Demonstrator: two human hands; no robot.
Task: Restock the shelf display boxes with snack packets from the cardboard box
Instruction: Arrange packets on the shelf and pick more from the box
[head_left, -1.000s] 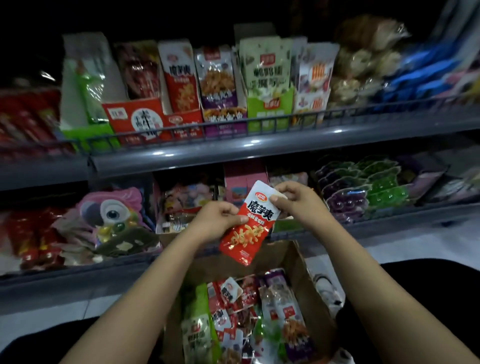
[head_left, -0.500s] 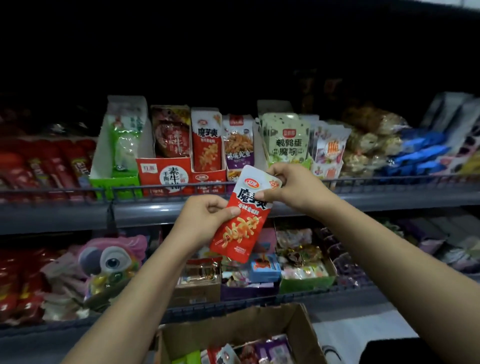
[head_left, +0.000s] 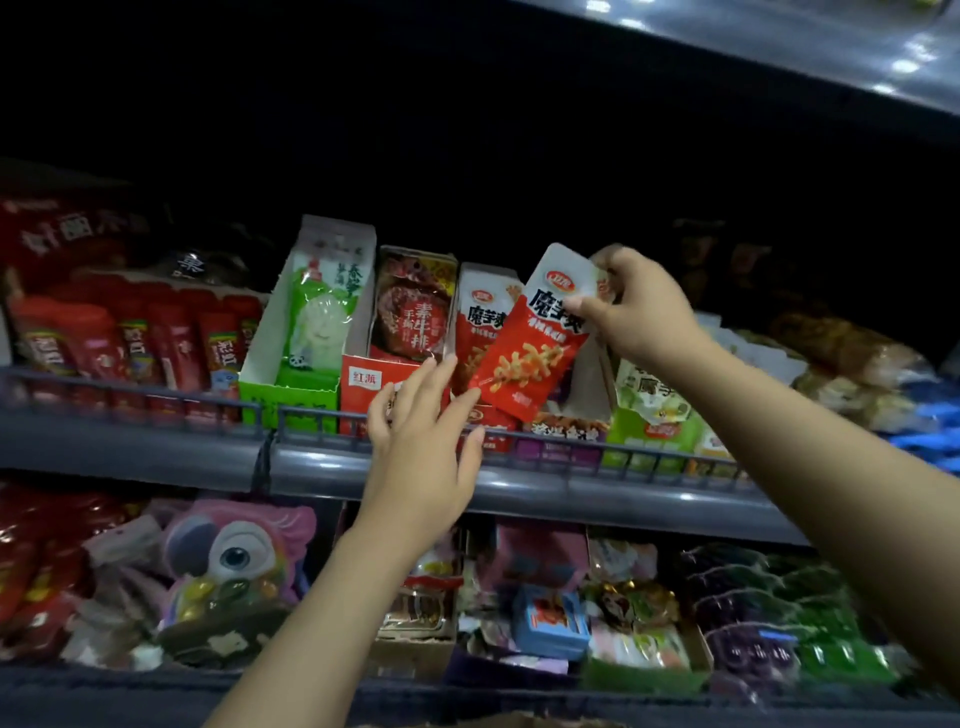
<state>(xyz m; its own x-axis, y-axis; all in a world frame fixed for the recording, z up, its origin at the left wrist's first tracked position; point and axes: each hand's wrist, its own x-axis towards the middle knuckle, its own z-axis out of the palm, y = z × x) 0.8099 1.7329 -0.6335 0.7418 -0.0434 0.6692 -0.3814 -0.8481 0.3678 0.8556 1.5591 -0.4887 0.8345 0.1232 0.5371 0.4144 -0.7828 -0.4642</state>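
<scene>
My right hand (head_left: 641, 312) pinches the white top of a red snack packet (head_left: 524, 358) and holds it tilted in front of the upper shelf. Just behind it stands a matching red and white packet (head_left: 480, 312) in its red display box (head_left: 493, 439). My left hand (head_left: 421, 441) hovers below and left of the held packet with fingers spread, its fingertips close to the packet's lower corner. The cardboard box (head_left: 498, 719) is only a brown sliver at the bottom edge.
The upper shelf's grey wire rail (head_left: 156, 410) fronts a green display box (head_left: 291, 400), a red display box (head_left: 374, 384), a purple one (head_left: 563, 441) and a light green one (head_left: 654, 436). Loose snacks and a pink owl-shaped pack (head_left: 234, 561) fill the lower shelf. A metal shelf (head_left: 831, 52) hangs overhead.
The packet has been raised to the upper shelf's red display box. My left hand has let go of it and opened; my right hand alone holds it now. The view has tilted upward.
</scene>
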